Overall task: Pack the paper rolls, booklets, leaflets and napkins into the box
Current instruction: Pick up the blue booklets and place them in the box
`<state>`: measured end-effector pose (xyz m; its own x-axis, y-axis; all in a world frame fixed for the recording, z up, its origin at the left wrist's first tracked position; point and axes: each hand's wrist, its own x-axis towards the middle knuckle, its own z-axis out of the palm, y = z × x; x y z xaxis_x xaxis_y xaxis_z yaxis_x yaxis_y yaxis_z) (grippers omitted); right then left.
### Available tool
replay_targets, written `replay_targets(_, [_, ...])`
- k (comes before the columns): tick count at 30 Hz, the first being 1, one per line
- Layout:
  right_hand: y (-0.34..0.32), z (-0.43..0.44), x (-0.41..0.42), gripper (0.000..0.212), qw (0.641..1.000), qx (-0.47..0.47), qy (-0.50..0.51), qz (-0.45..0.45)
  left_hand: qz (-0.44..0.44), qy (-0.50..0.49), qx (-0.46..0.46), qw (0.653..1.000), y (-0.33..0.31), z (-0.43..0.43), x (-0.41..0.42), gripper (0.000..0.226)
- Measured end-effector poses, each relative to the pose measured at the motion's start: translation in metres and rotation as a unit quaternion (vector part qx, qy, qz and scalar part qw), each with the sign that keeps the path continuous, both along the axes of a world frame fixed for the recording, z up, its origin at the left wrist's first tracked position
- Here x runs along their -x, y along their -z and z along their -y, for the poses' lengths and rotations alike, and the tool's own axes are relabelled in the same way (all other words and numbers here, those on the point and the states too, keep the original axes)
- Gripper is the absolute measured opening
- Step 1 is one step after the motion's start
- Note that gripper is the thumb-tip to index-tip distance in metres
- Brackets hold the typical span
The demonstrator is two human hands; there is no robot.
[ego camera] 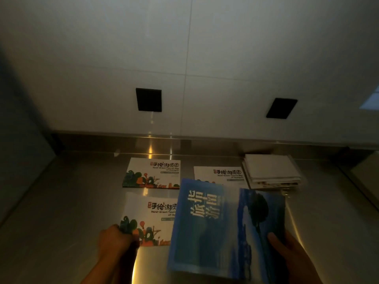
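Observation:
My right hand [287, 251] grips a blue booklet [215, 226], spread open and lifted above the steel counter at lower right; it is blurred. My left hand [114, 240] pinches the lower left corner of a white map leaflet [149, 216], whose right part hides under the booklet. A second map leaflet [151, 173] lies flat further back. A third leaflet [219, 173] lies right of it, partly covered by the booklet. A stack of white folded napkins or papers [270, 169] sits at the back right. No box or paper rolls are in view.
The steel counter [61, 201] ends at a low steel upstand below a white panelled wall. Two black square plates [148, 99] [282, 108] are set in the wall. A raised counter edge runs along the far right [352, 181].

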<state>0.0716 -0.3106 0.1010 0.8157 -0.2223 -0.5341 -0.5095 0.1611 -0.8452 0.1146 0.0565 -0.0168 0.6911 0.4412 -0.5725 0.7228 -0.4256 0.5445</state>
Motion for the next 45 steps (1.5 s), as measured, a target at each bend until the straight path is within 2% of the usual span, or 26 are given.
replay_targets(3, [-0.011,0.014,0.007,0.04,0.997,0.067,-0.016,0.02,0.064,-0.055,0.151,0.985,-0.021,0.01,0.008,0.008])
replay_targets(7, [-0.008,0.032,0.019,0.03,0.983,0.18,0.0,0.036,0.109,-0.014,0.251,0.962,-0.046,0.017,0.015,0.01])
replay_targets(15, [0.001,0.077,0.034,0.036,0.961,0.256,0.101,-0.006,0.152,-0.008,0.286,0.946,-0.061,0.057,0.027,0.02])
replay_targets(18, [-0.003,0.105,0.028,0.037,0.96,0.264,0.095,0.0,0.15,-0.019,0.306,0.94,-0.069,0.089,0.034,0.021])
replay_targets(21, [-0.007,0.145,0.022,0.035,0.961,0.265,0.078,0.015,0.161,-0.027,0.289,0.943,-0.076,0.134,0.043,0.012])
replay_targets(27, [-0.023,0.257,0.018,0.029,0.972,0.228,0.043,0.039,0.182,-0.066,0.264,0.945,-0.071,0.237,0.066,0.017])
replay_targets(30, [-0.032,0.308,0.021,0.014,0.973,0.224,0.021,0.046,0.191,-0.071,0.284,0.937,-0.066,0.285,0.072,0.018])
replay_targets(32, [-0.037,0.337,0.023,0.017,0.974,0.221,0.022,0.052,0.184,-0.072,0.317,0.927,-0.071,0.315,0.072,0.017])
replay_targets(36, [-0.042,0.377,0.019,0.013,0.974,0.218,0.025,0.057,0.187,-0.095,0.298,0.931,-0.081,0.357,0.064,0.018])
replay_targets(45, [-0.057,0.421,0.025,0.017,0.975,0.211,0.043,0.06,0.175,-0.088,0.374,0.907,-0.082,0.407,0.019,0.038])
